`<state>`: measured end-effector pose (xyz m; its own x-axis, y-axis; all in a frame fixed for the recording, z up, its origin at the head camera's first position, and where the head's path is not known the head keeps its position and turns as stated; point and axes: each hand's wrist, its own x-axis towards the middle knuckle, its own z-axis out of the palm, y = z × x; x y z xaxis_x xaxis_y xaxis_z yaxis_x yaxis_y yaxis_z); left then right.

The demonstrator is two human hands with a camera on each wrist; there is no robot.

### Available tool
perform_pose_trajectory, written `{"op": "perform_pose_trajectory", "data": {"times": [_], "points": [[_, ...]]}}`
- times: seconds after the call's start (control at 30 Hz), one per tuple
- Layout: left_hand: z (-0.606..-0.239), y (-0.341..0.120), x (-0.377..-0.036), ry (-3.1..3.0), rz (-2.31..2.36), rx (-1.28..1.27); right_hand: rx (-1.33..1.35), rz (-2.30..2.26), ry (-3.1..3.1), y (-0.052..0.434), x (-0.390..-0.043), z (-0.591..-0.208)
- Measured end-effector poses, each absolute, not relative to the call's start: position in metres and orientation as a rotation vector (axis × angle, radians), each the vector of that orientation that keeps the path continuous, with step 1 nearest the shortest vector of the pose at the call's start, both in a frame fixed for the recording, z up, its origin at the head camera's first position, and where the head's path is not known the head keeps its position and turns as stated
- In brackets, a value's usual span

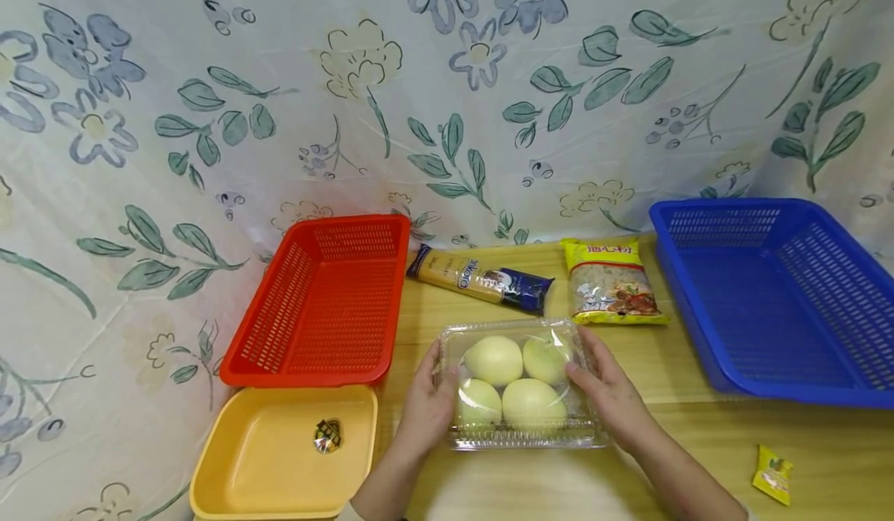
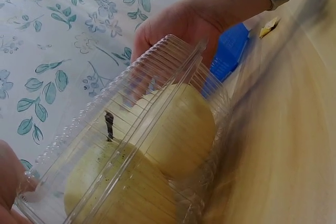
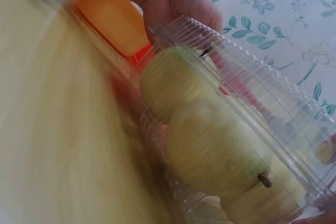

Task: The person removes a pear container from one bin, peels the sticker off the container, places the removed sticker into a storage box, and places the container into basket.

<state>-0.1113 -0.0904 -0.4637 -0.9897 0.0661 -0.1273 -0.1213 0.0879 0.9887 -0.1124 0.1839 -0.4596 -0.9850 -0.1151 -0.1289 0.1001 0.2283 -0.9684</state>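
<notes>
A clear plastic clamshell box [image 1: 524, 442] with several pale yellow-green pears [image 1: 534, 406] inside is between both hands. My left hand [image 1: 429, 406] grips its left side, with the thumb over the lid's edge. On the opposite side my right hand [image 1: 616, 398] holds the box the same way, thumb on top. In the left wrist view, dark stems show on the pears [image 2: 118, 187] through the ribbed plastic. The right wrist view has the box [image 3: 236, 77] tilted across it, close over the wooden table.
Behind the box lie a pasta packet [image 1: 482, 279] and a yellow bag [image 1: 615, 282]. A red basket [image 1: 387, 303] and a yellow-orange tub [image 1: 233, 459] holding a small wrapped item [image 1: 327, 435] stand left. To the right are a blue basket [image 1: 705, 350] and a small yellow packet [image 1: 772, 474].
</notes>
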Motion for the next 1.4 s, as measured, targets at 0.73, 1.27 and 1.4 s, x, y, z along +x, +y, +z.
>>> {"op": "perform_pose_trajectory", "data": {"times": [0.73, 1.27, 1.4], "points": [[-0.415, -0.114, -0.114, 2.337, 2.053, 0.078, -0.294, -1.957, 2.386, 0.169, -0.111, -0.407], [-0.371, -0.176, -0.134, 2.357, 1.985, 0.014, -0.404, -1.796, 2.426, 0.125, -0.126, -0.381], [-0.362, -0.196, -0.140, 2.400, 1.946, 0.037, -0.421, -1.756, 2.427, 0.109, -0.132, -0.380]]}}
